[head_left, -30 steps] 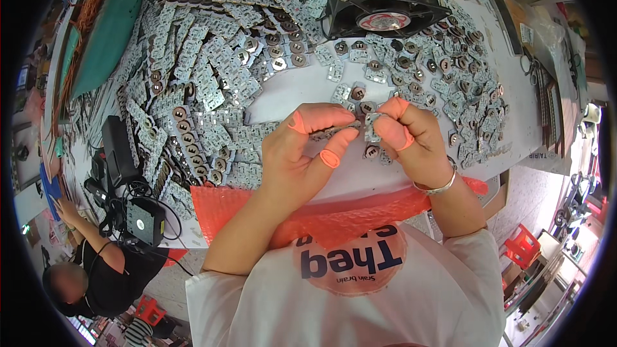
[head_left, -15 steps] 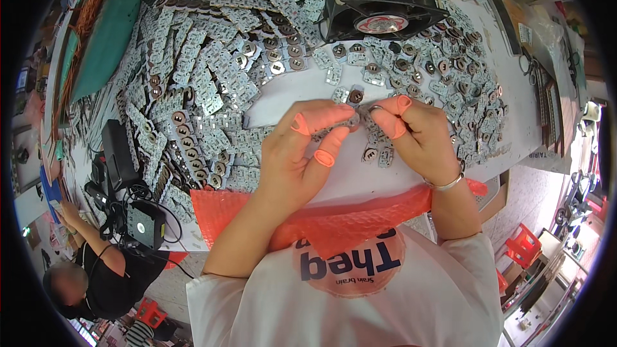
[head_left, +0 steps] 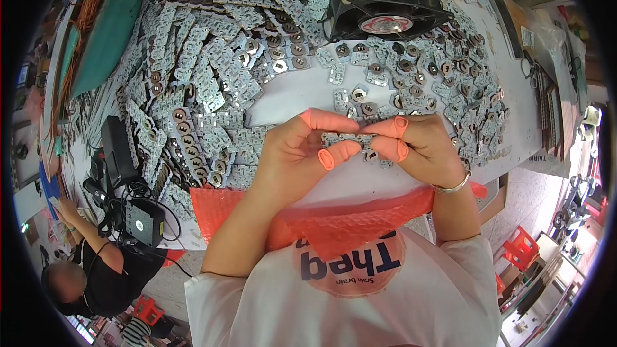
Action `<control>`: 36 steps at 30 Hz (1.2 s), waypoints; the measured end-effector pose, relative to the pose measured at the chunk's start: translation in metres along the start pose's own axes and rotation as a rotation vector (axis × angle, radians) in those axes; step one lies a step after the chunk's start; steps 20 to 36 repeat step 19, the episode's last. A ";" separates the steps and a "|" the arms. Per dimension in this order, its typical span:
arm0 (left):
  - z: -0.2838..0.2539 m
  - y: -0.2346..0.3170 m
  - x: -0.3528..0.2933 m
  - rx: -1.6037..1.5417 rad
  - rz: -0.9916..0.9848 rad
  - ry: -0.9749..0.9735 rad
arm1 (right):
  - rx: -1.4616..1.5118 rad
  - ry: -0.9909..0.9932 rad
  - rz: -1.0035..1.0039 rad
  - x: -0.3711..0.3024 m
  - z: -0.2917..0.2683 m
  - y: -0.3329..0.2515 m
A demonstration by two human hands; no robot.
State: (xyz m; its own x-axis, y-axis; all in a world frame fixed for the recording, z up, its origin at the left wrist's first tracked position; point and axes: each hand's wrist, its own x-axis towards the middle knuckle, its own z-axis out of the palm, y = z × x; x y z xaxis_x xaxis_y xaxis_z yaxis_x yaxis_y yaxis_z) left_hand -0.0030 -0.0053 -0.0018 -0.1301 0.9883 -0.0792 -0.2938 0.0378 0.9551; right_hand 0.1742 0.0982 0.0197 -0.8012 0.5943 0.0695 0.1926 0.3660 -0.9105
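Note:
Between my two hands is a small panel of grey circuit boards, held level with its edge toward me. My left hand is closed on its left end, thumb below and forefinger above. On the other end my right hand pinches with thumb and forefinger, which hide much of it. Orange-pink finger cots cover those fingertips. Just beyond my hands lie a few loose boards with round dark parts. A bracelet circles my right wrist.
Strips of joined boards cover the left side; separate boards pile up at the right. A black fan stands at the back. Red bubble wrap lines the front edge. Power adapters and a co-worker are at left.
My hands have turned the board panel level and moved slightly toward me. My right fingers have closed on its right end. Another loose board lies beyond my hands.

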 end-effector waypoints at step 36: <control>-0.001 0.003 -0.004 0.514 0.364 -0.003 | 0.141 0.111 0.192 -0.005 0.010 -0.003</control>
